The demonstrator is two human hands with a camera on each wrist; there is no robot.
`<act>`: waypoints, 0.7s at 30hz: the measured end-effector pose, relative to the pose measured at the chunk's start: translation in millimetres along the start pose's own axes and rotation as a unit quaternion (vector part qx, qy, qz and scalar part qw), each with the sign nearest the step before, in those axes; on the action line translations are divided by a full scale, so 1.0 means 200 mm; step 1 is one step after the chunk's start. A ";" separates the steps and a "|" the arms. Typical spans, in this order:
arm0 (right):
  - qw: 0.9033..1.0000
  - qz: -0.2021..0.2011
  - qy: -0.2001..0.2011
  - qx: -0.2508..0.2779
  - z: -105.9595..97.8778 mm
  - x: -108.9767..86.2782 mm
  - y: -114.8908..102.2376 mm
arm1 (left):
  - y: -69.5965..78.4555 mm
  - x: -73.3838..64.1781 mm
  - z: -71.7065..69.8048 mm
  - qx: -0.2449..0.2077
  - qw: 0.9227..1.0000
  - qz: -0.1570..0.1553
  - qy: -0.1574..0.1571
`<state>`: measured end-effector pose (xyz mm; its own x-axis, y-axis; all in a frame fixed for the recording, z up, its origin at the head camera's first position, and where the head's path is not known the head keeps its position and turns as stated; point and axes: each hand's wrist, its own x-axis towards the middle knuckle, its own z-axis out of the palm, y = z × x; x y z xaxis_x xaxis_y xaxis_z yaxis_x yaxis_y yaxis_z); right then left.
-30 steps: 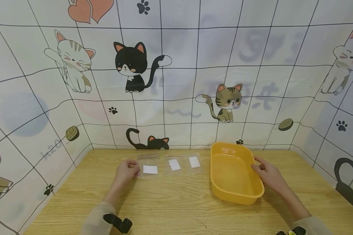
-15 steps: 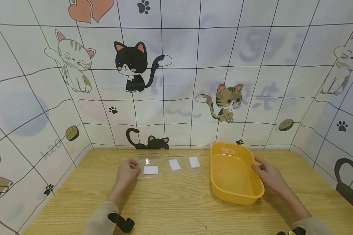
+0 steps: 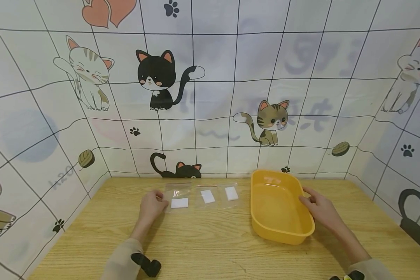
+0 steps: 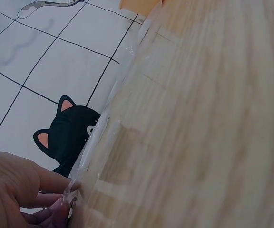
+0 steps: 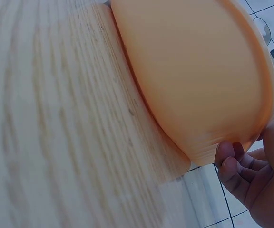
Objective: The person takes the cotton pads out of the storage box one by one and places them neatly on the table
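Three small clear plastic zip bags lie in a row on the table, each with a white rectangular piece inside. My left hand (image 3: 152,205) pinches the left edge of the leftmost bag (image 3: 179,203); the left wrist view shows its clear film (image 4: 72,194) between thumb and fingers. To the right are the middle bag (image 3: 207,196) and the right bag (image 3: 231,193). A yellow plastic tub (image 3: 280,234) stands right of the bags. On its right side my right hand (image 3: 321,208) holds the rim, with curled fingers (image 5: 228,166) against the outer wall in the right wrist view.
The wood-grain table (image 3: 210,249) ends at a white cat-print backdrop (image 3: 213,97) behind the bags and tub. Similar panels rise at left and right. A black wrist camera mount (image 3: 147,265) sits on the left sleeve.
My left hand and the leftmost bag have shifted slightly to the right, and light glints differently on the film. The right hand and the tub have stayed in place.
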<state>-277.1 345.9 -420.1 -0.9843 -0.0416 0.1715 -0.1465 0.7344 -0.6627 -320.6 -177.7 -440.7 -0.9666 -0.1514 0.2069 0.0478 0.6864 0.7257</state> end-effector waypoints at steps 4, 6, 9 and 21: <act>1.000 0.001 -0.001 -0.001 0.00 0.00 0.00 | -0.01 0.00 0.00 0.008 1.000 0.004 0.003; 1.000 0.001 -0.002 -0.001 0.00 0.00 0.00 | -0.01 0.00 0.00 0.012 1.000 0.004 0.003; 1.000 0.001 -0.002 -0.005 0.00 0.01 0.00 | -0.01 0.00 -0.01 0.014 1.000 0.002 0.000; 1.000 -0.017 0.006 -0.007 0.00 0.01 0.01 | 0.02 -0.03 -0.06 0.020 0.999 -0.026 -0.012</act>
<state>-279.2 348.1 -421.7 -0.9775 -0.0581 0.2029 -0.1783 0.7420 -0.6463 -311.5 -183.1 -430.9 -0.9734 -0.1705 0.1530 -0.0124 0.7061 0.7080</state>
